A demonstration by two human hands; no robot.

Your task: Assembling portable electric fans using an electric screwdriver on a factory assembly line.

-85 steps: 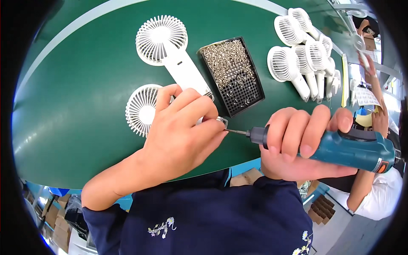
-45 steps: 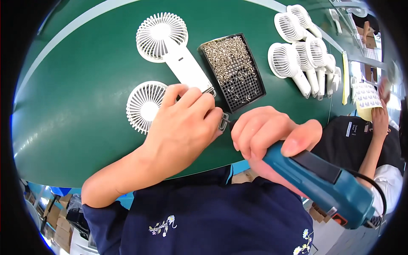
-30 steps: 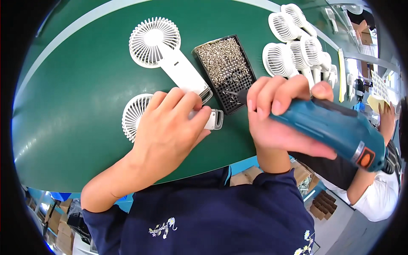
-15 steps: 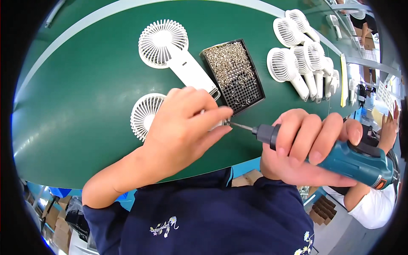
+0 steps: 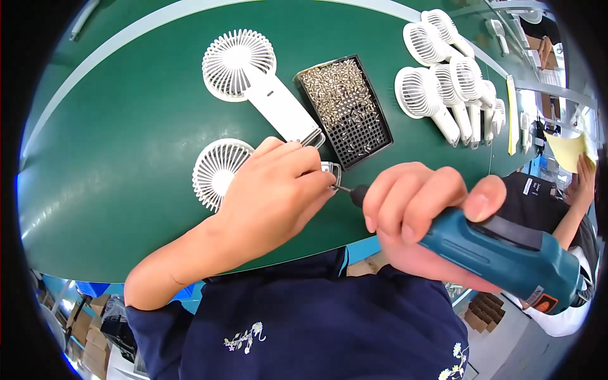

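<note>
My left hand [image 5: 269, 190] is closed around the handle of a white handheld fan [image 5: 218, 172] lying on the green table. The fan's round slatted head shows left of the hand, and its handle end with a metal loop [image 5: 332, 170] pokes out beyond my fingers. My right hand [image 5: 421, 215] grips a teal electric screwdriver [image 5: 506, 250], slanting in from the right. Its thin bit reaches the handle's end beside my left fingertips; the exact contact point is too small to make out. A second white fan [image 5: 269, 95] lies just above, its handle end near my left hand.
A black tray [image 5: 364, 152] of small metal screws lies beyond my hands. Several white fans [image 5: 443, 88] are heaped at the far right, beside a yellow strip [image 5: 512, 117]. At the right edge, another person's hand [image 5: 586, 180] holds a yellow sheet [image 5: 567, 151].
My right hand and the screwdriver have moved left, and the tool's rear end has dropped. My left fingers have drawn back slightly, showing more of the handle's end. The other person's yellow sheet has risen.
</note>
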